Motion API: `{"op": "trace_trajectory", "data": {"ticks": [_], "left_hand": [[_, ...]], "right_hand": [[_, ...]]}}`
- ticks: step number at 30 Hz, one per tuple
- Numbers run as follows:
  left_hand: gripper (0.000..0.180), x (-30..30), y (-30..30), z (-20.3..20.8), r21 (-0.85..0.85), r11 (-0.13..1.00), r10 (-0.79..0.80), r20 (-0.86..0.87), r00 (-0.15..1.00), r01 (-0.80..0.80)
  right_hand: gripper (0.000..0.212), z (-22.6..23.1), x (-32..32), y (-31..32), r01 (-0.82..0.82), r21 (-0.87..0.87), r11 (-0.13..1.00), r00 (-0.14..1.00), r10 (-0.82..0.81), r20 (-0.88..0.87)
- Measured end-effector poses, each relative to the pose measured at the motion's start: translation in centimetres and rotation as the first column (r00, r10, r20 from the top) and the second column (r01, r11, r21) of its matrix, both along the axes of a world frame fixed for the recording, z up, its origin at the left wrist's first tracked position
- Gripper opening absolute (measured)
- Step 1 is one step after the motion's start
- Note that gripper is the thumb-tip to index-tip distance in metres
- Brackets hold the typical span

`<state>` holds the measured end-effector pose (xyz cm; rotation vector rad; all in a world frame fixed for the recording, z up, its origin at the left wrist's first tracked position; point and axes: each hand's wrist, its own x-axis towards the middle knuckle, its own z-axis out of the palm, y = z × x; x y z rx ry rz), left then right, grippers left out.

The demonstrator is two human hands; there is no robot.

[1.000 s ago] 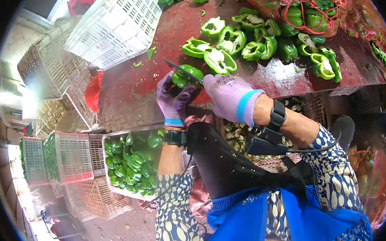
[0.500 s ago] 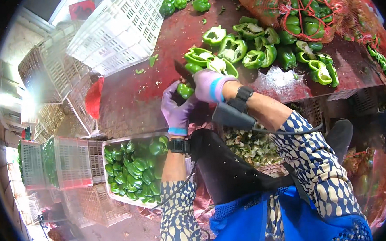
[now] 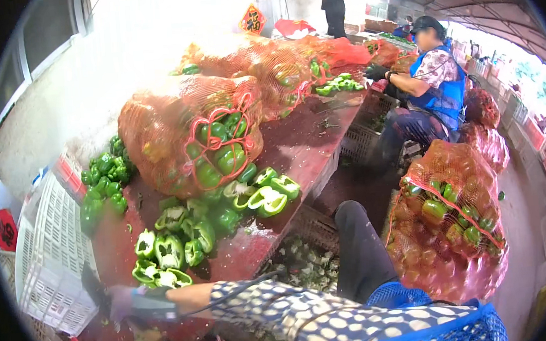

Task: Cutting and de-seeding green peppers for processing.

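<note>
My right hand [image 3: 123,302], in a pale purple glove and smeared by motion, is at the table's near left. It is closed on a knife [image 3: 94,287], whose dark blurred blade points up beside the fingers. Just beyond the hand lie cut green bell pepper halves [image 3: 168,251], their pale insides showing. More cut peppers [image 3: 267,200] lie farther right. I cannot make out my left hand; only a blurred, yellowish patch shows below the right wrist. Whole green peppers [image 3: 105,171] are heaped at the far left.
A red net sack of peppers [image 3: 185,135] stands on the red table [image 3: 303,144]. A white crate [image 3: 55,265] is at the left; a crate of scraps [image 3: 298,257] sits below the table. Another sack [image 3: 444,222] stands at right. A co-worker [image 3: 435,86] sits farther along.
The view has swung right, bringing the sacks and the co-worker into sight. The small green pepper piece in my left hand no longer shows. The right hand still has the knife.
</note>
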<state>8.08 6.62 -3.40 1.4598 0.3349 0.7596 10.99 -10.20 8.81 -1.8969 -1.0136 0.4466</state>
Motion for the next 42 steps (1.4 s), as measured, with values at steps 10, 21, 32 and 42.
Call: {"op": "trace_trajectory", "data": {"ticks": [10,21,32,42], "left_hand": [[0.033,0.4,1.5,0.1,0.019,1.000,0.021,-0.050,0.999,-0.020],[0.032,-1.4,2.2,0.3,0.051,0.999,0.019,-0.099,0.995,-0.014],[0.049,-7.8,-0.4,6.6,-0.592,0.686,-0.360,0.230,0.904,0.424],[0.073,-13.1,-18.1,12.8,-0.773,0.346,-0.535,0.304,0.788,0.532]], "right_hand": [[0.014,-1.1,-0.4,3.1,0.069,0.170,0.983,0.991,-0.048,-0.127],[0.014,0.0,-4.1,6.8,0.061,0.427,0.902,0.996,-0.026,-0.087],[0.010,2.9,-11.2,-12.4,0.315,0.399,0.861,0.917,-0.384,0.106],[0.026,5.2,-13.4,-19.0,0.131,0.372,0.919,0.954,-0.219,0.205]]}}
